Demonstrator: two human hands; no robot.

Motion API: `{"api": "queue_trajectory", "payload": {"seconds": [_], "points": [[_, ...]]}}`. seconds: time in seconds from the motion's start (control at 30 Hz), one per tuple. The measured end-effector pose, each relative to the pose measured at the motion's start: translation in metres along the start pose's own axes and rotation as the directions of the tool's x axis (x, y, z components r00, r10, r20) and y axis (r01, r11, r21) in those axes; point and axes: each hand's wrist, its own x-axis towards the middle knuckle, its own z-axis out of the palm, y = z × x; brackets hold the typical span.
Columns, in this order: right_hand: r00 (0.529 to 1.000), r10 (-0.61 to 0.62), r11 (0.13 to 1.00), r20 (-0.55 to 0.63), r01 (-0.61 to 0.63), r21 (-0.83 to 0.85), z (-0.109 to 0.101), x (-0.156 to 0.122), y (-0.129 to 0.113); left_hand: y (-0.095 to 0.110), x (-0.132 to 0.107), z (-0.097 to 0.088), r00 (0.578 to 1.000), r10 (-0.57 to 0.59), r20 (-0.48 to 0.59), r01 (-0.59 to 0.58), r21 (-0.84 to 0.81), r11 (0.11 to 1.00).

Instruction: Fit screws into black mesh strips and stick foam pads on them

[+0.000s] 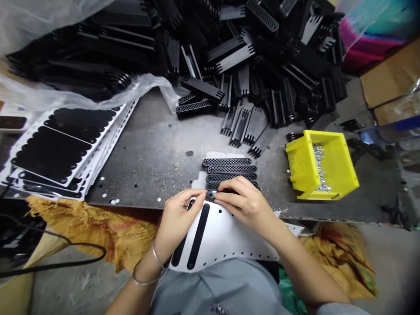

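At the table's front edge, my left hand (182, 215) and my right hand (250, 202) meet fingertip to fingertip. Between them they pinch the rounded end of a black strip (211, 194); my right fingers hide the rest of it. Just beyond, several black bars with a lattice face (229, 169) lie side by side in a small stack. Over my lap rests a white backing sheet (236, 236), carrying two long black strips (198, 236) on its left part and a row of small dark dots along its lower edge.
A heap of black plastic bars (243, 57) covers the back of the table (147, 148). To the left are white sheets with black strips (52, 153) and clear plastic film (144, 89). On the right stands a yellow bin (341, 166) holding small metal parts (320, 168).
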Motion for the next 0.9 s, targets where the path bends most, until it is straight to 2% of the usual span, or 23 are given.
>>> {"api": "queue_trajectory", "payload": {"seconds": [0.17,0.27,0.37,0.43,0.5,0.6,0.73,0.77,0.83,0.9], "points": [[1.0,0.018,0.999,-0.002,-0.018,-0.033,0.004,0.003,-0.004,0.002,0.003,0.003,0.997,-0.065,0.031,0.065,-0.011,0.998],[1.0,0.02,0.995,0.01,-0.019,-0.101,-0.006,-0.001,-0.005,-0.001,0.006,0.004,0.994,-0.089,0.063,0.092,-0.041,0.995],[0.988,0.156,0.985,0.001,-0.155,-0.079,-0.026,-0.015,-0.001,-0.002,0.007,0.004,0.989,-0.12,0.086,0.126,-0.072,0.989],[0.962,0.27,0.963,-0.024,-0.27,0.022,-0.036,-0.028,0.006,-0.002,0.007,0.004,0.988,-0.132,0.085,0.139,-0.084,0.987],[0.946,0.317,0.945,-0.074,-0.307,0.114,-0.04,-0.038,0.014,-0.001,0.007,0.004,0.988,-0.132,0.075,0.139,-0.093,0.986],[0.941,0.306,0.943,-0.142,-0.28,0.179,-0.037,-0.046,0.023,0.001,0.008,0.004,0.99,-0.12,0.07,0.127,-0.1,0.987],[0.946,0.317,0.929,-0.072,-0.294,0.224,-0.037,-0.047,0.027,0.004,0.009,0.004,0.992,-0.117,0.053,0.121,-0.085,0.989],[0.947,0.31,0.937,-0.081,-0.29,0.195,-0.037,-0.046,0.025,0.005,0.009,0.005,0.993,-0.113,0.042,0.116,-0.073,0.991],[0.947,0.271,0.962,-0.175,-0.261,0.076,-0.036,-0.044,0.016,0.007,0.007,0.008,0.995,-0.095,0.008,0.095,-0.068,0.993],[0.948,0.199,0.977,-0.25,-0.212,-0.028,-0.027,-0.041,-0.001,0.009,0.001,0.014,0.997,-0.075,-0.034,0.07,-0.123,0.99]]}}
